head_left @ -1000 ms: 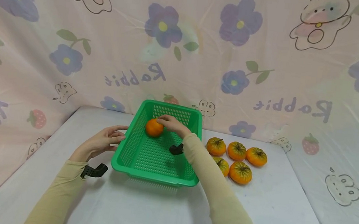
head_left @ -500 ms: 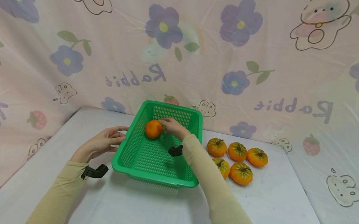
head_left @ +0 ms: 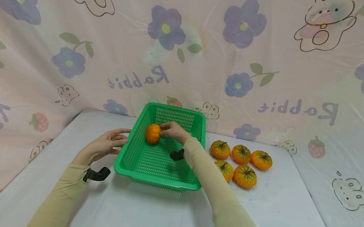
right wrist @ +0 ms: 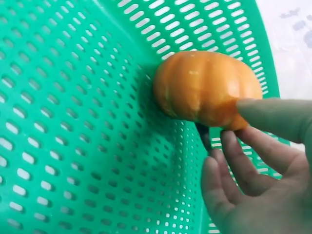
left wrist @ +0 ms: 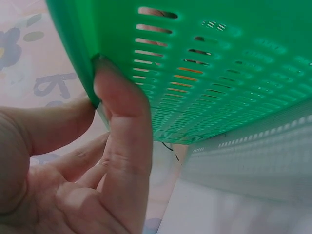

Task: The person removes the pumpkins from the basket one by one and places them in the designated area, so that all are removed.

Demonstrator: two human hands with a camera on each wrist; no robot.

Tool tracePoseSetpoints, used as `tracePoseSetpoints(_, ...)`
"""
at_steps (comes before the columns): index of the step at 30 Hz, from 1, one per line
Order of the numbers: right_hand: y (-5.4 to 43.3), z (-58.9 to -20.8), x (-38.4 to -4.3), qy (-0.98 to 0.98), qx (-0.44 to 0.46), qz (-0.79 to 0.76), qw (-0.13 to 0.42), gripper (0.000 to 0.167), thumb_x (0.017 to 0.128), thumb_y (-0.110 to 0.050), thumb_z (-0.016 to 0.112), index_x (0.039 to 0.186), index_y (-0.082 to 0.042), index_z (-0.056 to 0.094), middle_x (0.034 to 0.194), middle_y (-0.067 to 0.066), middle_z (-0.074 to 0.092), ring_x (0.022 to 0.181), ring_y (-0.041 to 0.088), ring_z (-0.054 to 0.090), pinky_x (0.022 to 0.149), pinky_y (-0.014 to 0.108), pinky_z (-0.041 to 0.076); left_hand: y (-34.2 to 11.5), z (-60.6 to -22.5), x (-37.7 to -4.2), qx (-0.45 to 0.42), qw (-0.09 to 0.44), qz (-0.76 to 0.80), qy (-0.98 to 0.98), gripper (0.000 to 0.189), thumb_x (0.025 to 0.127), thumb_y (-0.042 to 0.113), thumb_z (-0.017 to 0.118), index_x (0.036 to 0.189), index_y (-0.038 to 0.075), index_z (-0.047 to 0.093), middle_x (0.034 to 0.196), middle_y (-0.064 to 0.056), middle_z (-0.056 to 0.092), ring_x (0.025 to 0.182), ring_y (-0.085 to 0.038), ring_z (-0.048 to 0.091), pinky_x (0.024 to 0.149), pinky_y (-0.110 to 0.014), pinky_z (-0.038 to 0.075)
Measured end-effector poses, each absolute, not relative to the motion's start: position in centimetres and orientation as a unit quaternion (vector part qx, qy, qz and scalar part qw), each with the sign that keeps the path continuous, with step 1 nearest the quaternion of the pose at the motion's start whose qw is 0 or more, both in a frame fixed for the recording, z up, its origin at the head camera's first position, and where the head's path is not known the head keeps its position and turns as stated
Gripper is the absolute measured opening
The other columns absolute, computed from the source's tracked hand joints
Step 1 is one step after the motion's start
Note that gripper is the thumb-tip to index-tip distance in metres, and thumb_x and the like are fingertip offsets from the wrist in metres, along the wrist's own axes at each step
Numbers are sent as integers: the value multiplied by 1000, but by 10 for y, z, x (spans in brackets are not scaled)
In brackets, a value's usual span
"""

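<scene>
A green plastic basket (head_left: 157,182) with slotted walls stands on the table. My left hand (head_left: 105,145) is at its left side; in the left wrist view, thumb and a finger (left wrist: 124,102) pinch the basket's rim. Inside, toward the left wall, is a small orange pumpkin (head_left: 153,134). My right hand (head_left: 176,131) reaches into the basket and pinches this pumpkin between thumb and fingers. The right wrist view shows the ribbed pumpkin (right wrist: 204,87) tipped on its side, its dark stem pointing toward the fingers. Whether it touches the basket floor is hard to tell.
Right of the basket several orange pumpkins with green-streaked tops, one at the front (head_left: 245,176), sit in two rows on the white table (head_left: 278,214). My right forearm partly covers one of them. A patterned curtain (head_left: 208,56) hangs behind the table.
The pumpkin in the basket has tilted onto its side and shifted slightly left and toward me. My right hand has moved from its top to its right side. The left hand stays at the rim.
</scene>
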State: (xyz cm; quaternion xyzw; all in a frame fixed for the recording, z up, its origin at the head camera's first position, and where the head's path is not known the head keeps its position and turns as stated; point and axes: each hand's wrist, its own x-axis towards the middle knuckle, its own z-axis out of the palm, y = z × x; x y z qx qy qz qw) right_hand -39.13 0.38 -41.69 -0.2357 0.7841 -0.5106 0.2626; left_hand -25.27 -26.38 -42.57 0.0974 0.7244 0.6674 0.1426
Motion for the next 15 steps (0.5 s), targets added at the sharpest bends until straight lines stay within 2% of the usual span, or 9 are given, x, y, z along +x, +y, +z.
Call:
tracePoseSetpoints(4,3,-418,-390,808,-245,-479,239,46,92,-6,63,137,-1,51,135,15,51,125,27,47,104,40,39,-264,-425,-252,97,143,665,727,62,100,18,54,151,4,21,127,-28,46,99,-24,62,82,-39,55)
tracePoseSetpoints(11,3,-419,-389,812,-255,-473,228,47,90,-11,69,134,-9,54,144,21,38,133,36,33,105,49,36,-263,-424,-252,98,141,662,730,62,100,17,53,151,4,22,127,-28,47,99,-24,62,83,-41,54)
tracePoseSetpoints(15,2,-419,-388,815,-272,-461,223,48,89,-15,70,134,-10,53,144,21,37,133,36,34,103,49,38,-262,-424,-251,95,140,661,731,62,100,18,54,151,4,22,127,-27,47,100,-24,62,83,-40,55)
